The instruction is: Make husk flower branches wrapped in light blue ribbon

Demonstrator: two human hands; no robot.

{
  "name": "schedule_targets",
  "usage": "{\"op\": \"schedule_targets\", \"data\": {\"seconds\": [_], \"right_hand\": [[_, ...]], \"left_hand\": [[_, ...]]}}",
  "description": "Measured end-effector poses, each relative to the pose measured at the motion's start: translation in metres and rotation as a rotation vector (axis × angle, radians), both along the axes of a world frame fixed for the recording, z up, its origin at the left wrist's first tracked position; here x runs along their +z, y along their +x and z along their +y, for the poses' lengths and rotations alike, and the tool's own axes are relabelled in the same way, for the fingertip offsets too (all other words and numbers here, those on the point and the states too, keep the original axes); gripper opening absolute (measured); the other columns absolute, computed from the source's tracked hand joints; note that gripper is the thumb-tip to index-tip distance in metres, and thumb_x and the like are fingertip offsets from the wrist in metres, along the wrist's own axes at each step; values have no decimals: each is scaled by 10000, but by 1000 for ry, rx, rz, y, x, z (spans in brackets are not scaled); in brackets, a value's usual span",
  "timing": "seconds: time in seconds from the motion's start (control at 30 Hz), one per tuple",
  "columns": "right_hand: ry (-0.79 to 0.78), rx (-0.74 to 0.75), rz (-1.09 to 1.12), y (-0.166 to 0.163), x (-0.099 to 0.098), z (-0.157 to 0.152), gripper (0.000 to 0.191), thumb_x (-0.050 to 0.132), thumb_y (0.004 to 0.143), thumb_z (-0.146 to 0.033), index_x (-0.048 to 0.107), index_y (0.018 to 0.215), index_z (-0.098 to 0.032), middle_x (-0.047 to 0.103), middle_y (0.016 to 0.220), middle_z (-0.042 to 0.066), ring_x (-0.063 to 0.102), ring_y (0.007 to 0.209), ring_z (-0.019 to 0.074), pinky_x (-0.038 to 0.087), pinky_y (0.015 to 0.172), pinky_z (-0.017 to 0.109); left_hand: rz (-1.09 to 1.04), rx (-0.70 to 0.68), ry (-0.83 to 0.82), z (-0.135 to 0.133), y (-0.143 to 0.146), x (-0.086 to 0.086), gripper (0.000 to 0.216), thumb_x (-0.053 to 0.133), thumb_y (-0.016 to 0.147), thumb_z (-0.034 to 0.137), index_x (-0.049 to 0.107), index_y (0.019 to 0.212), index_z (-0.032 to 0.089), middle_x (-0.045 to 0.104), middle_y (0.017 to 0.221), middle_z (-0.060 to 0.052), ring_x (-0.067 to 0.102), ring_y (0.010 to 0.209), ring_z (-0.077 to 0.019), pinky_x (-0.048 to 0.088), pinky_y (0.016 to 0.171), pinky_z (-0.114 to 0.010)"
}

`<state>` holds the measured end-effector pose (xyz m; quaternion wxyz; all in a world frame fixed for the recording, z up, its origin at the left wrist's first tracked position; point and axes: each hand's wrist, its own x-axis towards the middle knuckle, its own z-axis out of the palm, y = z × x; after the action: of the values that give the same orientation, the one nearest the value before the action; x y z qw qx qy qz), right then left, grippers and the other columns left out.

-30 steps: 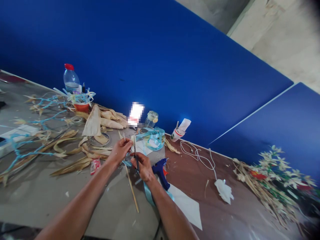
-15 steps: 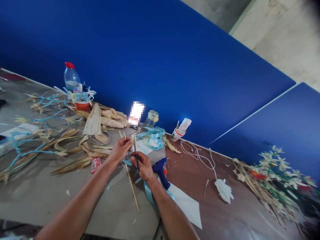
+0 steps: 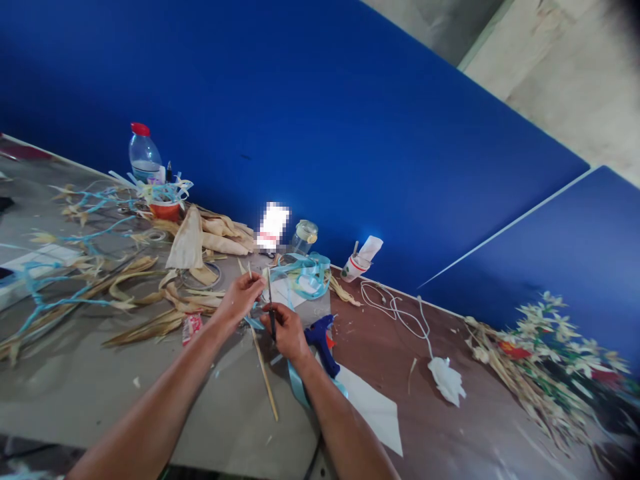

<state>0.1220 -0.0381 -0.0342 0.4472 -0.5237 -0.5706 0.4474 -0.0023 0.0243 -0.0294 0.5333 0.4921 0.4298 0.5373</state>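
Observation:
My left hand (image 3: 245, 292) has its fingers pinched on a small pale strip, perhaps corn husk, whose tip shows above the fingertips. Close beside it, my right hand (image 3: 287, 328) is closed around dark-handled scissors (image 3: 271, 317), with the blades pointing up and away next to the left fingertips. How far the blades are apart is too small to make out. A thin wooden stick (image 3: 265, 380) slants below the hands. Light blue ribbon (image 3: 313, 270) lies looped just beyond them. A blue glue gun (image 3: 324, 343) rests right of my right wrist.
Dried husks (image 3: 145, 330) and blue-stemmed flower pieces (image 3: 37, 293) spread over the left side. At the back stand a red-capped bottle (image 3: 145, 157), a glass jar (image 3: 304, 237) and a paper cup (image 3: 355, 267). White cord (image 3: 395, 310) and a flower bunch (image 3: 555, 340) lie to the right.
The scissors have shifted slightly in my right hand, their handles now looking closer together. My left hand stays in nearly the same place.

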Motion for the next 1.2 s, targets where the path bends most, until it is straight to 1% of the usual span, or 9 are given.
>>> {"op": "schedule_targets", "data": {"seconds": [0.3,0.4,0.5,0.67,0.73,0.8,0.9,1.03,1.2], "right_hand": [[29,13,-46,3,-6,0,230,606,687,-343,633,841,-175,403,525,-61,328,497,88,271,473,213],[-3,10,28,3,-5,1,238,628,672,-359,624,824,-175,412,510,-63,345,481,84,269,458,207],[-38,13,159,6,-2,1,281,663,646,-400,608,805,-174,443,502,-61,364,461,78,269,449,203],[-54,-22,487,14,-1,6,468,578,699,-564,588,936,-161,513,549,-26,393,460,81,267,441,203],[-78,-66,564,17,0,9,464,617,677,-533,567,968,-174,541,602,-22,402,473,77,267,442,197],[-84,-138,605,18,1,13,451,684,633,-447,548,978,-192,560,650,-29,404,473,66,286,451,192],[-79,-252,604,20,0,19,472,741,571,-332,543,978,-199,559,666,-49,419,469,55,311,460,187],[-82,-291,508,22,-1,22,468,772,517,-262,564,927,-173,538,614,-63,470,502,65,345,486,189],[-54,-305,494,21,2,19,434,749,541,-258,556,921,-175,545,610,-61,484,511,71,368,505,201]], "left_hand": [[16,27,-35,-3,-2,6,230,606,669,374,521,618,166,441,499,59,413,470,-82,335,490,-213],[17,25,-26,-4,-4,6,199,603,670,350,532,630,168,446,522,56,427,480,-83,330,488,-213],[-20,-4,-48,-4,-5,4,196,617,654,348,545,637,167,462,540,52,441,489,-88,340,496,-219],[-45,-141,-104,-5,-5,5,235,635,649,374,572,674,149,470,542,40,425,485,-90,322,483,-220],[-1,-234,-106,-7,-3,6,237,625,659,379,562,655,151,432,506,50,385,459,-82,280,459,-215],[83,-359,-91,-8,-1,6,219,618,660,364,547,618,161,393,471,61,333,435,-77,231,443,-215],[220,-510,-25,-10,2,5,172,624,636,303,535,566,173,393,465,56,315,442,-83,217,449,-226],[327,-554,52,-9,3,2,153,613,635,283,538,548,182,404,486,43,327,463,-100,247,474,-241],[310,-528,27,-8,1,6,198,618,641,345,529,559,188,403,482,46,330,469,-105,243,468,-237]]}}
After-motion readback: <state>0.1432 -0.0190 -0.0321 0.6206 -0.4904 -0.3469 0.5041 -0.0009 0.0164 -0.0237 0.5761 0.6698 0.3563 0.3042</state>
